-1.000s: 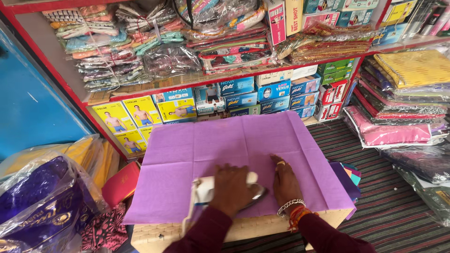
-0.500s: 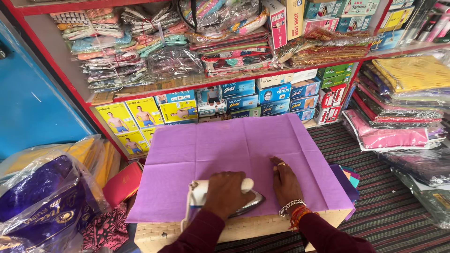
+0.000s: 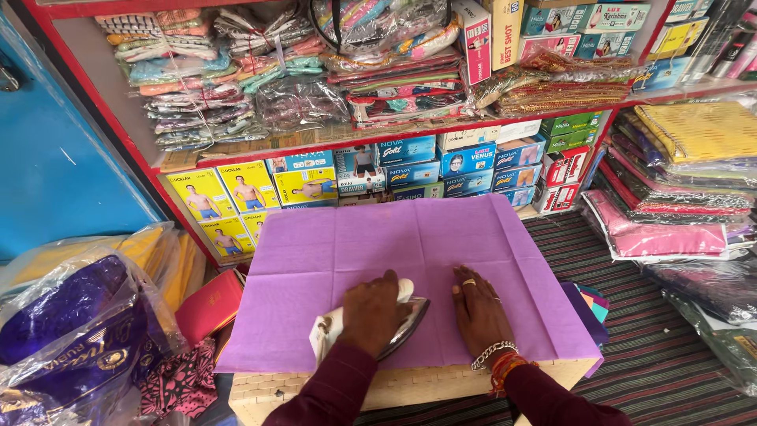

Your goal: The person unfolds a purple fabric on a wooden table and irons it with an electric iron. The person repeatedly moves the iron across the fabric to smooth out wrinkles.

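Note:
A purple cloth point(image 3: 378, 252) lies spread flat over a low woven cream box point(image 3: 410, 386). My left hand point(image 3: 371, 312) grips the handle of a white clothes iron point(image 3: 402, 319), whose metal sole rests on the near part of the cloth. My right hand point(image 3: 477, 312), with a ring and bangles at the wrist, lies flat with fingers spread on the cloth just right of the iron.
Red-framed shelves point(image 3: 394, 138) behind hold bagged fabrics and coloured garment boxes. Folded cloth stacks point(image 3: 678, 197) sit at the right, plastic-wrapped bundles point(image 3: 71, 315) and a red pouch point(image 3: 206, 306) at the left. A striped mat point(image 3: 646, 355) covers the floor.
The iron has slid a little to the right and farther onto the cloth under my left hand. My right hand has stayed flat in place.

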